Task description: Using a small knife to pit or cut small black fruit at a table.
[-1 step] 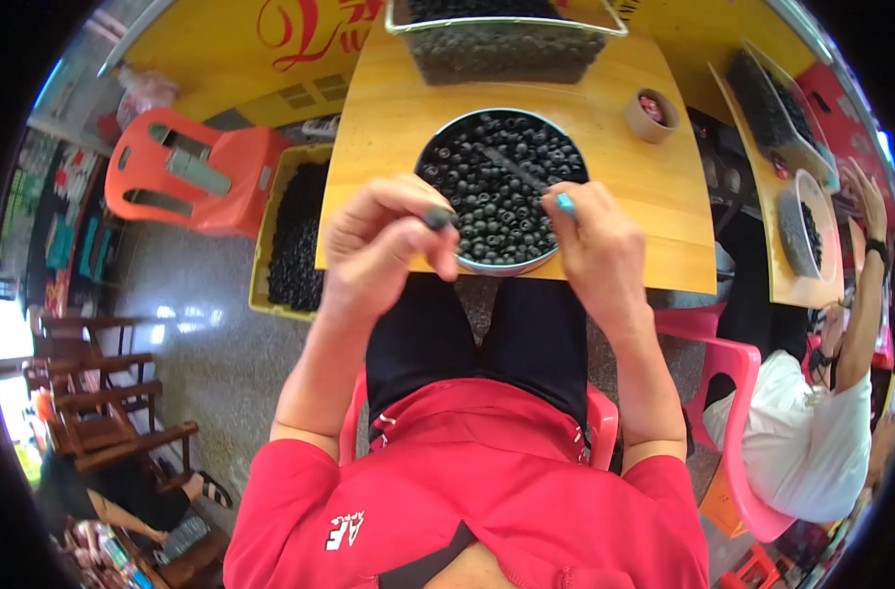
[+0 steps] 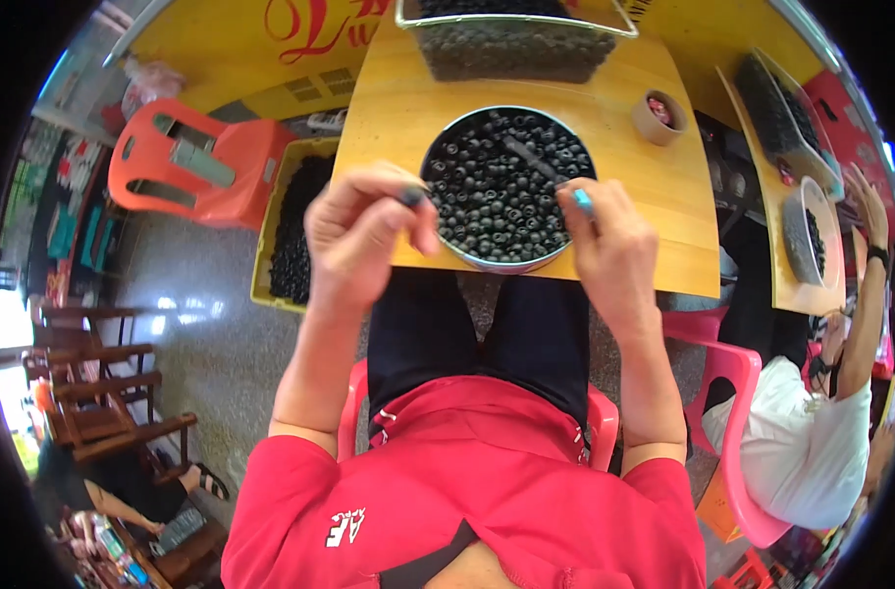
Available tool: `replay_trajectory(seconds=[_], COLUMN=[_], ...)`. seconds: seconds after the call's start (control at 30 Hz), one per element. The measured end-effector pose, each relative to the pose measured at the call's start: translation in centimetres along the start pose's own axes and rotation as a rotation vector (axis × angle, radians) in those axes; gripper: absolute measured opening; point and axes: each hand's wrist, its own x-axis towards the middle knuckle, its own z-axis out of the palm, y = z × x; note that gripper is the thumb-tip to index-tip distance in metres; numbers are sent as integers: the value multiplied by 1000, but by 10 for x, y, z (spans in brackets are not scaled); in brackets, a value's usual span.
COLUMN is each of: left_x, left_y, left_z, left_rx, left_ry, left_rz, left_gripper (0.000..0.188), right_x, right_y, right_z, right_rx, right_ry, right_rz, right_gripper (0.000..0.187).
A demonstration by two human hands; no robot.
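Note:
A round bowl (image 2: 507, 265) full of small black round pieces (image 2: 497, 211), many with a ring-shaped mark at one end, stands at the table's near edge. Left of its rim, my left hand (image 2: 354, 231) pinches one dark round piece (image 2: 412, 197) between thumb and fingers. Over the bowl's right side, my right hand (image 2: 609, 245) is closed round a small knife (image 2: 534, 157). Its thin grey blade points up and left above the pieces, and a bit of blue handle shows by the thumb. The two hands are apart.
A clear bin (image 2: 516, 54) of dark pieces sits at the back of the wooden table (image 2: 379, 128). A small cup (image 2: 658, 118) stands at right. Beside the table are a yellow crate (image 2: 262, 280) and an orange chair (image 2: 158, 201). Another person (image 2: 801, 447) sits at right.
My left hand has moved a little left, away from the bowl, still pinching the dark piece. My right hand has shifted slightly right with the knife. The whole view has moved slightly.

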Motion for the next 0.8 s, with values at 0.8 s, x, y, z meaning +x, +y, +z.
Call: replay_trajectory(seconds=[0.8], left_x=[20], left_y=[13], left_z=[-18], left_rx=[1131], left_ry=[-306], left_rz=[29], left_gripper=[13], right_x=[-10], right_y=[16], right_z=[2], right_rx=[88], right_ry=[-47], right_rz=[153], right_gripper=[15])
